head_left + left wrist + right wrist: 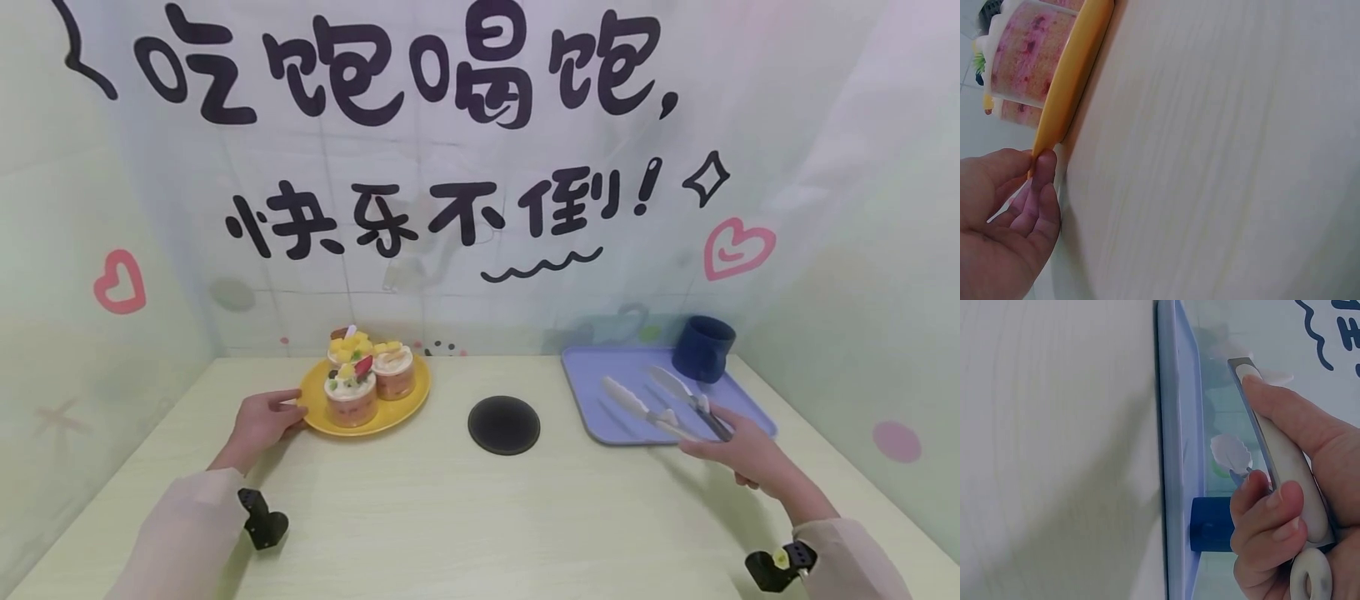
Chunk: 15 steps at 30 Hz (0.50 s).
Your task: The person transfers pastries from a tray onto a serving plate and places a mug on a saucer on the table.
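Observation:
My left hand (262, 421) pinches the left rim of a yellow plate (411, 402) between thumb and fingers. Dessert cups (352, 407) with cream and fruit on top stand together on that plate; the left wrist view shows a pink layered cup (1032, 50) close by. On the right, my right hand (750, 454) grips a pair of food tongs (630, 400), its fingers curled round the pale handle (1291, 462). The tongs' two white arms are spread apart over a blue tray (600, 429).
A dark blue mug (702, 350) stands at the tray's back right. A round black coaster (504, 425) lies on the pale table (480, 525) between plate and tray. Behind the table hangs a printed backdrop (465, 317), with side walls left and right.

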Each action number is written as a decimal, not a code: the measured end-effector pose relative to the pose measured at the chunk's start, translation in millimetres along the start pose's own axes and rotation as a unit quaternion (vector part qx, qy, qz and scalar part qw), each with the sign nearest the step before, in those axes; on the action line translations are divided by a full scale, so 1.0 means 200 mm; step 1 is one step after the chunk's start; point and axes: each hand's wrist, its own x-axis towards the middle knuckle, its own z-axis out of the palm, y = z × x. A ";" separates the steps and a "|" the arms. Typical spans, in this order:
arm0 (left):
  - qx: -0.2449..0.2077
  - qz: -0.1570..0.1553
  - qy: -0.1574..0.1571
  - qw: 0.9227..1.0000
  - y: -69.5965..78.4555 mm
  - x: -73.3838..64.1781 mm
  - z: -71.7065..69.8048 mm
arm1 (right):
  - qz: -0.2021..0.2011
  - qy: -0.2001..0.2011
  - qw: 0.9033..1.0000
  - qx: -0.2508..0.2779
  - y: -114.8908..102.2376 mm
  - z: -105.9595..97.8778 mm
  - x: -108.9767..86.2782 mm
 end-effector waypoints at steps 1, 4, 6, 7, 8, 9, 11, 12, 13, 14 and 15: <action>0.000 -0.001 0.001 1.000 0.00 0.00 0.00 | 0.001 0.001 1.000 0.002 0.00 0.00 0.00; 0.000 -0.002 0.000 1.000 0.00 0.00 0.00 | 0.005 0.003 1.000 0.004 0.01 0.00 -0.01; 0.000 -0.003 0.000 1.000 0.00 0.00 0.00 | 0.008 0.002 1.000 0.006 0.01 0.00 -0.01; 0.000 -0.005 0.000 1.000 0.00 0.00 0.00 | 0.009 0.002 1.000 0.006 0.02 0.00 -0.01; 0.000 -0.005 0.000 1.000 0.01 -0.01 0.00 | 0.012 0.002 1.000 0.007 0.02 0.00 -0.01; 0.000 -0.005 0.000 1.000 0.01 -0.01 0.00 | 0.016 0.002 1.000 0.007 0.02 0.00 -0.01; 0.001 -0.005 0.000 1.000 0.01 -0.01 0.00 | 0.025 0.002 1.000 0.005 0.02 0.00 -0.01; 0.002 -0.005 0.001 1.000 0.02 -0.02 0.00 | 0.029 0.003 1.000 0.003 0.03 0.00 -0.01; 0.003 -0.005 0.001 1.000 0.02 -0.02 0.00 | 0.033 0.005 0.999 0.002 0.03 0.00 -0.01; 0.005 -0.004 0.002 1.000 0.02 -0.02 0.00 | 0.037 0.006 0.999 0.000 0.03 0.00 -0.01; 0.006 -0.003 0.003 1.000 0.03 -0.03 0.00 | 0.039 0.007 0.999 -0.001 0.03 0.00 -0.01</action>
